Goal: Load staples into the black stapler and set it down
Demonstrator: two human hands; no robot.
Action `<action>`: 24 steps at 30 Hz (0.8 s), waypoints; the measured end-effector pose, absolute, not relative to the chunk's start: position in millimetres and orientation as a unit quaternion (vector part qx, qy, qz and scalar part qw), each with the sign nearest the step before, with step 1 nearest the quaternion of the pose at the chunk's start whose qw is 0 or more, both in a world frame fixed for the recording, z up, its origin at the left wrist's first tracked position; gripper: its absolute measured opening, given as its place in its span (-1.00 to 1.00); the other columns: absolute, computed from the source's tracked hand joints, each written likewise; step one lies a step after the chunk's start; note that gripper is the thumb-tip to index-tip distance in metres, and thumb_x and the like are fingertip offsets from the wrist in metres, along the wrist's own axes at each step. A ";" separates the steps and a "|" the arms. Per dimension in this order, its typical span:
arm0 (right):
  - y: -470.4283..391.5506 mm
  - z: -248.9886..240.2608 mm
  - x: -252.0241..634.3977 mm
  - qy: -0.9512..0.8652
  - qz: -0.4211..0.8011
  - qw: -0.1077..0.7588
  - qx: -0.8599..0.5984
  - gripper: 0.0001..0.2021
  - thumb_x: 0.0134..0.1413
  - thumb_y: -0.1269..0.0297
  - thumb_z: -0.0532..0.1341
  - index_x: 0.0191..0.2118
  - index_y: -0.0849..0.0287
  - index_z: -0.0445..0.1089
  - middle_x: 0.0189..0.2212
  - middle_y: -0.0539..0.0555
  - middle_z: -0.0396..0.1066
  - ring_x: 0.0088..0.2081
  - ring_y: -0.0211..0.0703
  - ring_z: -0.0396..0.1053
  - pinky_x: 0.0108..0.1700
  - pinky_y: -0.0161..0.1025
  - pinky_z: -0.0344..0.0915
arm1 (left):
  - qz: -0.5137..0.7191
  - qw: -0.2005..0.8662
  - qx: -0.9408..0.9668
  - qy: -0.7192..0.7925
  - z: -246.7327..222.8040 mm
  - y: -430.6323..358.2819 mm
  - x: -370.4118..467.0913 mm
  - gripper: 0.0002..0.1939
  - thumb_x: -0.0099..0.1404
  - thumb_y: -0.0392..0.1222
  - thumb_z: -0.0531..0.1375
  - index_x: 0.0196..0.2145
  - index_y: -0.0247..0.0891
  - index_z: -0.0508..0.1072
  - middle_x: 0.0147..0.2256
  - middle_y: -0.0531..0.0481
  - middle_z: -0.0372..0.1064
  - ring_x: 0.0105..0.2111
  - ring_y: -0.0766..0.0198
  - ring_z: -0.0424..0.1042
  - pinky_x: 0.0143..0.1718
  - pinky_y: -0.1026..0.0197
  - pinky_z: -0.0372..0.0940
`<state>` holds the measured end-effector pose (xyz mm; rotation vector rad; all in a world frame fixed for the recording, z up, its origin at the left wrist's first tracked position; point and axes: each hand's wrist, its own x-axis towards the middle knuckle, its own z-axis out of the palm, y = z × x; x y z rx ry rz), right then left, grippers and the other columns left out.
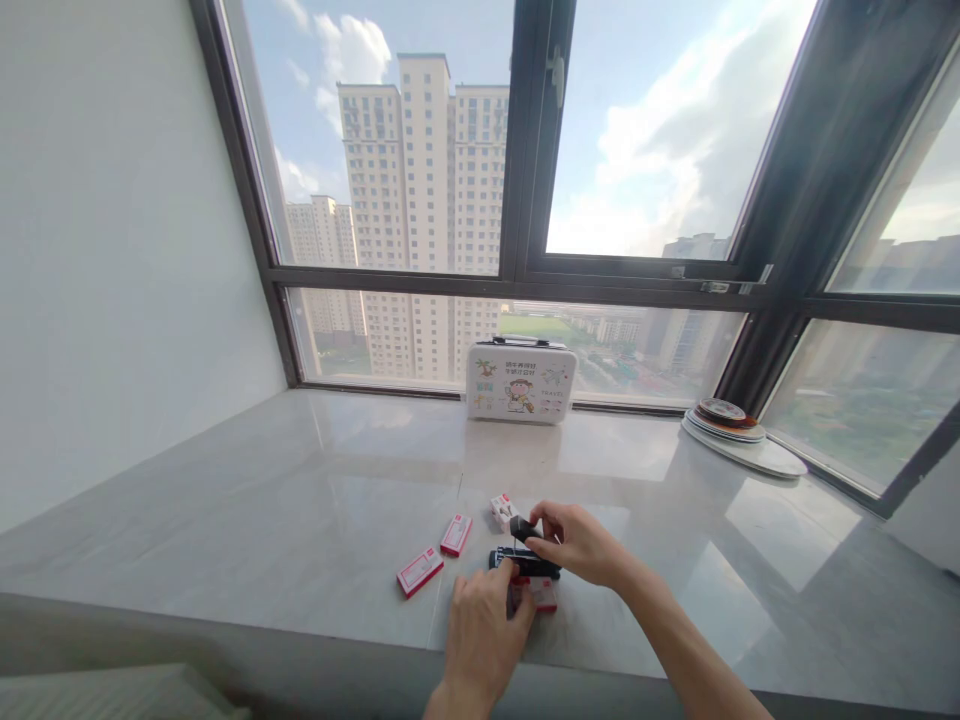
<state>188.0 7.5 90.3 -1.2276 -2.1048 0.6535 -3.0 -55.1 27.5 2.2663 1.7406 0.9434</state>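
Observation:
A black stapler (pixel 541 566) lies on the pale stone sill, its upper part raised away from the base. My right hand (pixel 576 543) pinches that dark upper part (pixel 523 528) between thumb and fingers. From the near side, my left hand (pixel 486 622) curls its fingers against the stapler's left end, where the fingertips are partly hidden. Under and beside my left thumb is a red-and-white box (pixel 545 595), half covered. Just behind the stapler stands an open small white-and-red box (pixel 501 512). Two more such boxes, a nearer one (pixel 421 573) and a farther one (pixel 456 535), lie left of my hands.
A white case with cartoon prints (pixel 522 384) stands against the window at the back. Stacked plates (pixel 742 455) sit in the right corner. The sill's front edge (pixel 300 625) runs close before my hands, and a white wall (pixel 112 250) bounds the left.

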 end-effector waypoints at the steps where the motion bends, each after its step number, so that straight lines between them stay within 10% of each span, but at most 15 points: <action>1: 9.1 89.5 182.7 -0.803 0.238 0.283 -0.467 -0.82 0.14 0.18 0.29 -0.19 0.15 0.48 -0.53 -0.12 0.33 -0.47 -0.29 0.19 -0.39 -0.33 0.04 | 0.309 0.063 0.751 0.579 27.1 -55.0 -3.2 -0.89 0.39 -0.18 0.15 -0.18 -0.10 0.49 -0.31 -0.01 0.52 -0.27 0.05 0.44 -0.20 0.08 0.12; 11: 21.4 76.7 169.3 -0.816 0.238 0.189 -0.492 -0.81 0.02 0.21 0.36 -0.21 0.12 0.50 -0.59 -0.17 0.25 -0.51 -0.32 0.18 -0.45 -0.34 -0.07 | 0.326 0.086 0.771 0.540 25.3 -58.1 1.8 -0.81 0.26 -0.03 0.30 -0.20 -0.10 0.49 -0.24 0.01 0.49 -0.19 0.05 0.40 -0.13 0.05 0.10; 24: -3.2 37.6 194.0 -0.729 0.171 0.284 -0.599 -0.75 0.14 0.01 0.27 -0.28 0.09 0.38 -0.58 -0.16 0.20 -0.50 -0.26 0.21 -0.42 -0.32 -0.05 | 0.284 -0.016 0.787 0.548 37.4 -44.5 -100.9 -0.82 0.20 -0.12 0.36 -0.40 -0.14 0.42 -0.28 0.05 0.40 -0.16 0.08 0.35 -0.09 0.04 0.12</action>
